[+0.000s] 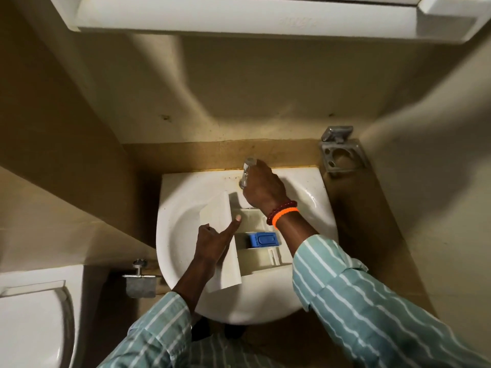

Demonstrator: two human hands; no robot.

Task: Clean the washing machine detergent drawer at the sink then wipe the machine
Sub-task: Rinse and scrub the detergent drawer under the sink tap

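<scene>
- In the white sink (186, 197): detergent drawer (247, 251), blue insert facing up.
- Left hand (212, 243) grips drawer's front panel, thumb extended along its edge.
- Farther back, right hand (263, 187), wrist bent down, closed around the tap (247, 168).

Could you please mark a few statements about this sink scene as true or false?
1. The detergent drawer lies in the white sink. True.
2. The right hand rests on the toilet lid. False: it is at the tap behind the basin.
3. The left hand holds the drawer by its front panel end. True.
4. The insert inside the drawer is red. False: the blue insert sits in a middle compartment.
5. The metal holder on the wall holds a toothbrush. False: its openings look empty.
</scene>
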